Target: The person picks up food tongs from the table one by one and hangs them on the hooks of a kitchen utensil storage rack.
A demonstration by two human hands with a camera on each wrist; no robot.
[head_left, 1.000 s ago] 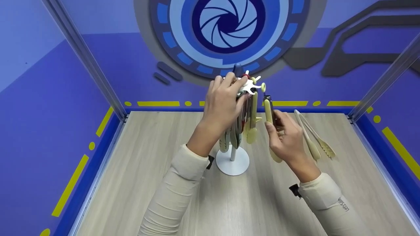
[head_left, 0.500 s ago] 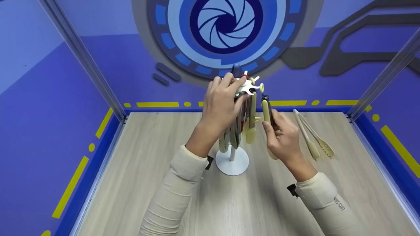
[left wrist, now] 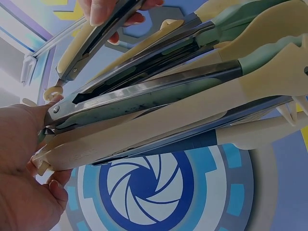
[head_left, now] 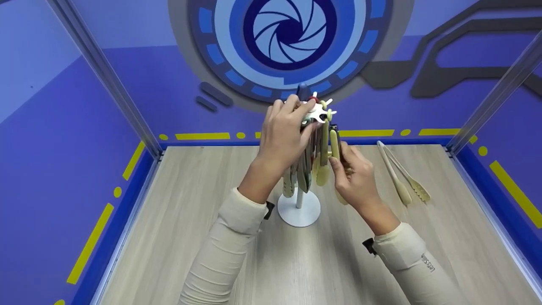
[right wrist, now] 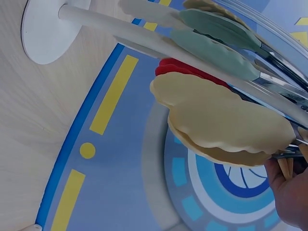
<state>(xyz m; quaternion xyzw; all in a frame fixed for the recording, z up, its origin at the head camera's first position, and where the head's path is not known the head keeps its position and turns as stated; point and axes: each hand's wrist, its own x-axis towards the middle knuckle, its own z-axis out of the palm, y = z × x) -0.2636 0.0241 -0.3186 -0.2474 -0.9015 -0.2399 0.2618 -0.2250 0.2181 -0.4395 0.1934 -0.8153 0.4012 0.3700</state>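
A white stand (head_left: 311, 212) bears a hooked rack top (head_left: 316, 114), from which several tongs hang, among them green-tipped tongs (left wrist: 192, 86). My left hand (head_left: 284, 127) grips this rack top from the left, its fingers over it and the thumb below. In my right hand (head_left: 358, 176) I hold cream-and-metal tongs (head_left: 335, 142) by the handles, upright with the broad cream heads (right wrist: 216, 110) downward. Their cream pull ring (left wrist: 52, 92) is at a right-hand hook in the left wrist view; whether the hook passes through it I cannot tell.
Pale one-piece tongs (head_left: 394, 173) lie spread on the wooden table (head_left: 203, 237), right of the stand. Blue printed walls (head_left: 211, 67) with metal corner posts (head_left: 114, 80) close off the back and sides.
My right hand has moved left with the cream-and-metal tongs, bringing their ring from the hook's outer end closer in to the rack. The left hand has kept its grip.
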